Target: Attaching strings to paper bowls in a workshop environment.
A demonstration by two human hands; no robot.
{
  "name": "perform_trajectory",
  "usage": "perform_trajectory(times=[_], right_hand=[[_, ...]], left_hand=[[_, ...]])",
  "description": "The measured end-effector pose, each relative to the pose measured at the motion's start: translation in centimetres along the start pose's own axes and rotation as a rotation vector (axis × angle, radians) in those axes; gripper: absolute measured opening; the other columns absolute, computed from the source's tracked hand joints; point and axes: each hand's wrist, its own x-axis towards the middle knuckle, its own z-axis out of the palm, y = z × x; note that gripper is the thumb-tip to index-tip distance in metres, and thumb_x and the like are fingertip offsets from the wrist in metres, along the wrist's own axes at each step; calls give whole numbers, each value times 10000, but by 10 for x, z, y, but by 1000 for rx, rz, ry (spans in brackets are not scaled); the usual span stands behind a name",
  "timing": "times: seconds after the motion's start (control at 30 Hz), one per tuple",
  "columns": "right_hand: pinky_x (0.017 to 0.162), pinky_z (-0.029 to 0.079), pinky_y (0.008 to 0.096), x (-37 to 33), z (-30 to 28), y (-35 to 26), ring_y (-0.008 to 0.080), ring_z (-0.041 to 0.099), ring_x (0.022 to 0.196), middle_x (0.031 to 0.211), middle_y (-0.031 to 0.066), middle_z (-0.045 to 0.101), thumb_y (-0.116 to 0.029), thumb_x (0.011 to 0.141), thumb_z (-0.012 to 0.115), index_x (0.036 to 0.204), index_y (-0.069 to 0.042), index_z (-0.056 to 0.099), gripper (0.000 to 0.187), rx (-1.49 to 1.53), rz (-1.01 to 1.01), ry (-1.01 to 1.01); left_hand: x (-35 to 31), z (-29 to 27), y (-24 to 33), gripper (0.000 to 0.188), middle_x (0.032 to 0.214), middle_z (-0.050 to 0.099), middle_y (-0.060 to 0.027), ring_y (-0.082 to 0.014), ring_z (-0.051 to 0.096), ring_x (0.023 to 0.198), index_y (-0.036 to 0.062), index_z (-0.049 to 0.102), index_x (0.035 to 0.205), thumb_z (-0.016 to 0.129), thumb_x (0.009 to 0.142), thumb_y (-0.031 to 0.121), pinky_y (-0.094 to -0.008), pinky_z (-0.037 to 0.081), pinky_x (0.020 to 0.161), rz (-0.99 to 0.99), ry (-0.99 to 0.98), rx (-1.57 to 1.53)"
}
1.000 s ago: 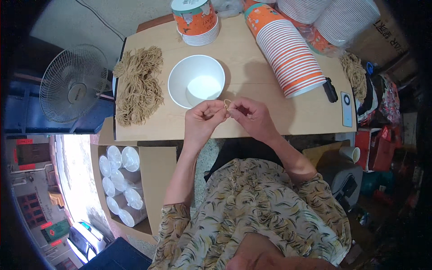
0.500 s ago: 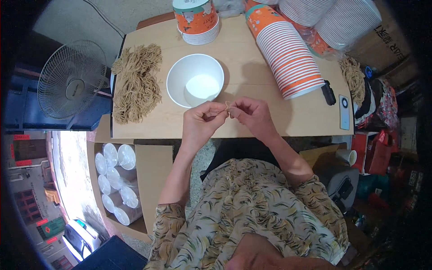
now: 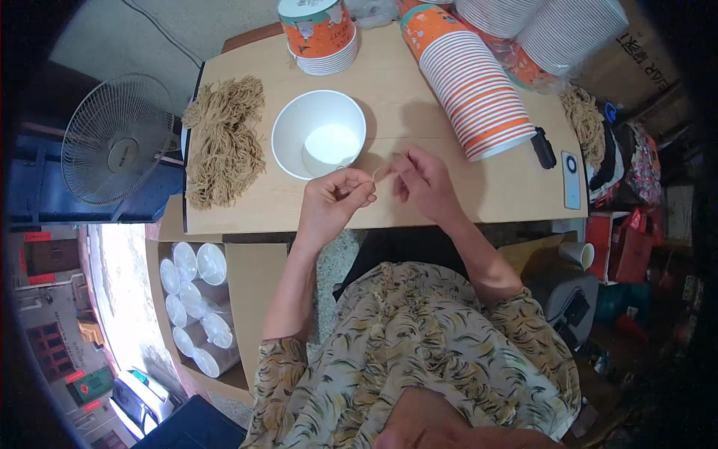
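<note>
My left hand (image 3: 333, 202) is over the near edge of the table, thumb and forefinger pinched on a thin tan string (image 3: 375, 175). To its right is my right hand (image 3: 428, 187), curled, its fingertips smeared by motion near the string; whether they grip it cannot be made out. Just beyond the hands stands a white paper bucket (image 3: 318, 112), its wide mouth facing up. A heap of tan strings (image 3: 226, 142), bundled and frayed, lies on the left of the table.
A stack of orange-and-white paper buckets (image 3: 479, 97) lies across the right side. Another orange stack (image 3: 318, 37) stands at the back. A black clip-like object (image 3: 544, 150) and a pale phone-like object (image 3: 571, 179) lie at right. A carton of clear lids (image 3: 196, 299) sits lower left, beside a fan (image 3: 120, 142).
My hands, pinched together on the string before, have come apart. The right one has moved slightly right and its fingers have lifted, while the left still pinches the string.
</note>
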Motion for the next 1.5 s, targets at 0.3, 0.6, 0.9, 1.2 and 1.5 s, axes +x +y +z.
perform_trajectory(times=[0.3,0.6,0.9,1.2,1.5], right_hand=[[502,346,199,8,6,-2,8,453,596,700,-53,550,-197,1009,603,964,-36,669,180,70,23,-220],[513,390,204,8,2,-1,18,477,581,747,-30,606,-187,977,657,966,-27,688,163,271,165,-163],[536,418,201,4,-3,5,32,519,598,769,-13,629,-93,932,664,947,-17,670,78,126,129,-259],[526,434,201,2,-2,5,41,538,598,760,-6,620,-43,905,656,955,-24,653,54,256,120,-244],[543,445,192,3,-7,11,18,541,647,825,-21,642,-83,952,672,1006,-25,647,84,141,28,-402]], left_hand=[[0,0,4,95,900,713,-35,-92,691,845,-18,679,1023,681,930,-4,-234,568,770,-17,-46,-34],[-1,-1,2,96,889,728,-53,-95,700,830,-20,675,969,698,889,-68,-226,570,763,12,-35,-27],[-3,2,3,83,884,732,-56,-83,692,823,-20,678,959,695,892,-67,-216,560,752,46,-19,19],[-7,1,2,93,887,733,-69,-100,703,852,-30,673,974,691,893,-73,-232,574,778,14,-20,-8],[-8,0,3,89,893,738,-82,-109,709,840,-33,676,967,699,891,-74,-237,577,763,46,-35,46]])
